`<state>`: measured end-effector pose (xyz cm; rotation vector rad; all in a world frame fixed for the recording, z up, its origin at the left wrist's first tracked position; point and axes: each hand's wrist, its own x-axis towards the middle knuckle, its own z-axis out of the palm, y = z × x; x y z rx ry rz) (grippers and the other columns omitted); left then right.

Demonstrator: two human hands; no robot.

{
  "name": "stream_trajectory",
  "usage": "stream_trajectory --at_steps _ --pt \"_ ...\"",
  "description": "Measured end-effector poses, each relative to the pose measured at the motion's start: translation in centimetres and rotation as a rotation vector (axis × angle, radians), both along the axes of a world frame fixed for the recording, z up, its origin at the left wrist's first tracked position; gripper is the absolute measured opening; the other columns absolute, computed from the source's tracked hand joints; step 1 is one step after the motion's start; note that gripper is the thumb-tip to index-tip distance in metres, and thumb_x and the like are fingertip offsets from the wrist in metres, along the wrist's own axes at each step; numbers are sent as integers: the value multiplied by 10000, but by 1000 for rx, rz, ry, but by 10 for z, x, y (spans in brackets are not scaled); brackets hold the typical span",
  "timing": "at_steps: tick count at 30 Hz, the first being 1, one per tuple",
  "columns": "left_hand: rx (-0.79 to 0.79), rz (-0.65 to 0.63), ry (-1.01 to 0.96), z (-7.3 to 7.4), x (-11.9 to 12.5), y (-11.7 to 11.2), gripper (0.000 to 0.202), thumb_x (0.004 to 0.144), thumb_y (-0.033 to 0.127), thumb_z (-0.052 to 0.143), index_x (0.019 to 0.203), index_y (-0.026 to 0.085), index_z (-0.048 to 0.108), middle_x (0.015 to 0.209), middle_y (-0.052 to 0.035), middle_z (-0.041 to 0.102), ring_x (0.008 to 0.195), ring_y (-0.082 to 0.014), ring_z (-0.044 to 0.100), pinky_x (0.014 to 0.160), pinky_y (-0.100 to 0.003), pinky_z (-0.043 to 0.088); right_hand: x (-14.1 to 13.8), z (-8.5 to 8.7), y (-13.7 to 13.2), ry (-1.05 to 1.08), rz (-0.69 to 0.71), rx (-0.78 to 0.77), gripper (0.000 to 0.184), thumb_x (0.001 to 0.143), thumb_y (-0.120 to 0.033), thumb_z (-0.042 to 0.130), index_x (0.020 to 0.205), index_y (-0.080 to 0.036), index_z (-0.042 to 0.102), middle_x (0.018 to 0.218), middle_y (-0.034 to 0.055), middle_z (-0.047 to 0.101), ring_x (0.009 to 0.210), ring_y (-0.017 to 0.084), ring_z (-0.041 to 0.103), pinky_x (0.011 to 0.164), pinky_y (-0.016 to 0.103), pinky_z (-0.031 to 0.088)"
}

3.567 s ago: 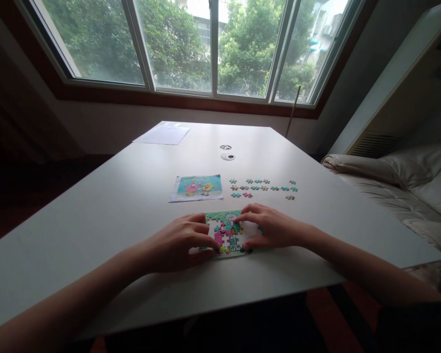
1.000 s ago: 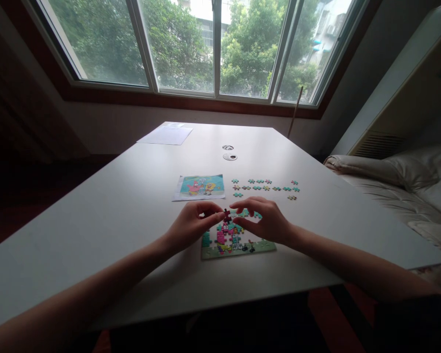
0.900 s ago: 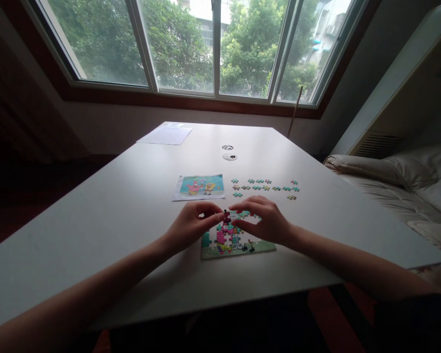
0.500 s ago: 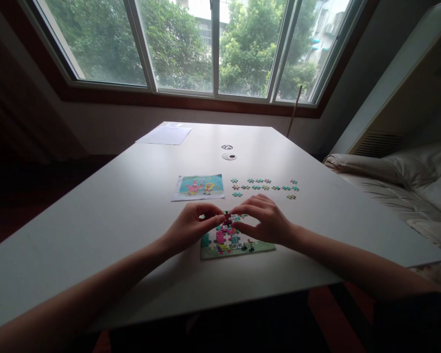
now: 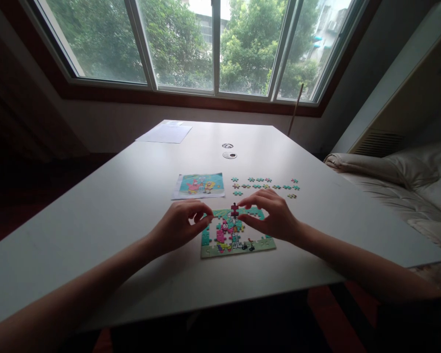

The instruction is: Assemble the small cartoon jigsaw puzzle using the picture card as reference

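My right hand (image 5: 268, 213) pinches a dark red jigsaw piece (image 5: 234, 210) between thumb and fingers, held upright above the far edge of the puzzle board (image 5: 224, 253). Cartoon figures in pink, green and white show on the partly filled board, with pale gaps left and right of the middle. My left hand (image 5: 182, 220) is at the board's far left corner, its thumb and forefinger tips close together with nothing visible between them. Beyond the board lies a picture sheet (image 5: 202, 185) of the same cartoon scene. Loose jigsaw pieces (image 5: 266, 186) lie in rows to its right.
Two small round items (image 5: 229, 155) lie farther back on the white table (image 5: 139, 181). White paper (image 5: 165, 133) rests at the far left corner. A padded light-coloured seat (image 5: 400, 181) stands along the right side, and a window (image 5: 215, 49) is behind the table.
My left hand has let go of the dark red piece and drawn back to the left. The right hand has lifted the piece slightly up and to the right, uncovering more of the board.
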<state>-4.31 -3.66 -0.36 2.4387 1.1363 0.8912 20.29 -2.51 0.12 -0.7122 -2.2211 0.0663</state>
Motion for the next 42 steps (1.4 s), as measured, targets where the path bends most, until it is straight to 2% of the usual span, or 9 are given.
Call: stream_trajectory --at_steps 4,9,16,20,29,42 --pt "86 -133 90 -1 -1 -3 148 833 202 525 771 170 656 616 0 527 605 -116 478 574 -225 389 -5 -9 -6 -113 86 -256 193 752 -357 672 845 -188 654 742 12 656 708 131 580 708 272 414" --pt "83 -278 194 -3 -2 -7 151 846 193 515 836 202 665 666 -23 566 668 -145 484 595 -243 379 -10 -17 -10 -201 130 -363 162 757 -353 663 824 -205 664 776 15 651 755 135 574 721 264 415" --pt "61 -356 267 -2 -1 -10 197 843 179 494 896 220 679 689 -37 585 667 -150 490 601 -254 387 -7 -13 -10 -241 113 -339 188 731 -350 686 839 -197 670 767 33 633 749 147 561 710 273 426" --pt "46 -387 295 -2 0 -9 224 838 164 485 944 230 671 706 -36 600 684 -156 494 615 -263 395 -10 -15 -10 -215 124 -301 173 782 -341 637 877 -203 680 774 40 644 746 149 558 691 270 432" --pt "50 -396 316 -1 -1 -8 262 800 118 508 967 243 667 741 -34 611 738 -171 513 670 -276 419 -17 -19 -12 -215 123 -250 176 787 -364 625 835 -205 683 743 31 645 716 145 542 693 266 426" --pt "53 -394 311 -2 -1 -8 258 801 126 510 973 242 663 748 -38 621 749 -174 525 680 -279 435 -17 -20 -14 -172 119 -308 132 771 -320 645 782 -195 685 728 26 634 714 136 558 693 259 440"
